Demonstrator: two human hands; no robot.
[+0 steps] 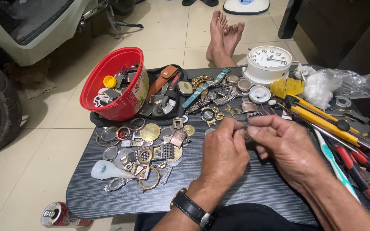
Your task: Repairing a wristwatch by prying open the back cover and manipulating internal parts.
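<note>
Dark low table (253,188) strewn with red bowl (113,83) of parts, white alarm clock (268,63), yellow-handled tools (322,119), loose watch cases and rings (144,149). Above the middle, left hand (223,156) and right hand (281,143) meeting fingertip to fingertip, pinched shut on a tiny metal piece (246,129), mostly hidden, greyish, between the thumbs and forefingers.

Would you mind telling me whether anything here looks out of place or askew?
A drink can lies tipped on its side on the floor, beside the table. The red tub sits tilted, propped on a black pouch. Nothing seems spilled.
</note>
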